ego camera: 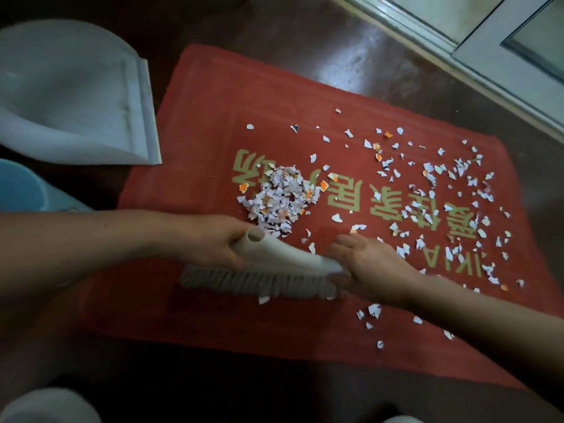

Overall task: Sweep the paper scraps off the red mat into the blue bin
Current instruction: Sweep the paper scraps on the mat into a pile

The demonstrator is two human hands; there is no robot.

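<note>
A red mat [213, 117] with gold lettering lies on the dark floor. A heap of paper scraps [279, 195] sits near its middle, and many loose scraps [451, 184] are spread over its right half. Both hands hold a white brush [274, 264] with grey bristles low on the mat, just in front of the heap. My left hand [213, 242] grips the brush's hollow handle end. My right hand [369, 264] grips the other end. The blue bin [18, 187] shows only partly at the left edge.
A white dustpan [70, 96] lies on the floor off the mat's upper left corner, its lip toward the mat. A white door frame [457, 44] runs along the upper right. Dark wooden floor [320, 32] surrounds the mat.
</note>
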